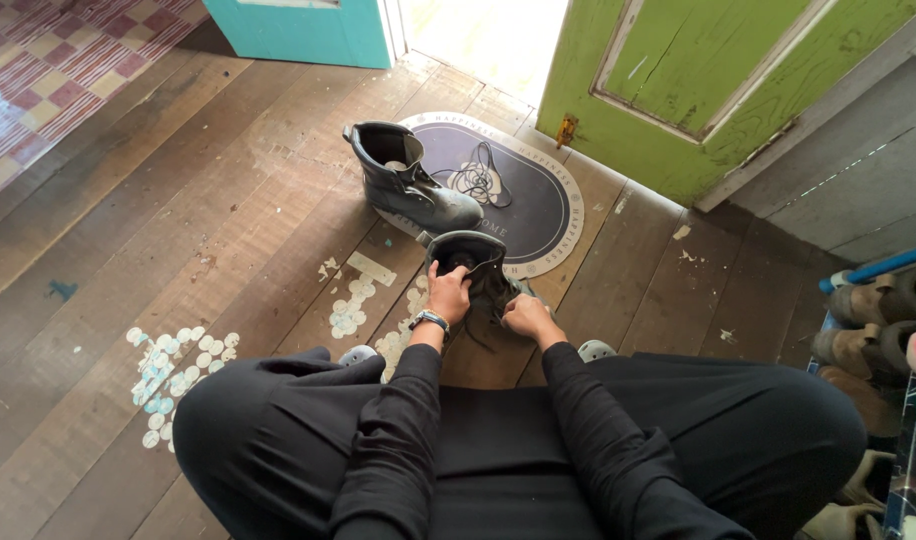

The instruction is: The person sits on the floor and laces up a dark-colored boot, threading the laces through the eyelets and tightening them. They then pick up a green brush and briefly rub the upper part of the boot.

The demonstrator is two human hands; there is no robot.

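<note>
Wooden floor [228, 230], both arms outstretched: left hand [448, 293] gripping near boot [478, 265], right hand [526, 317] pinching its laces.

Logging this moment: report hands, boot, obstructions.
Left hand grips collar of near boot. Right hand pinches its laces. Second boot stands apart on doormat, loose lace beside it. Nothing blocks the hands.
</note>
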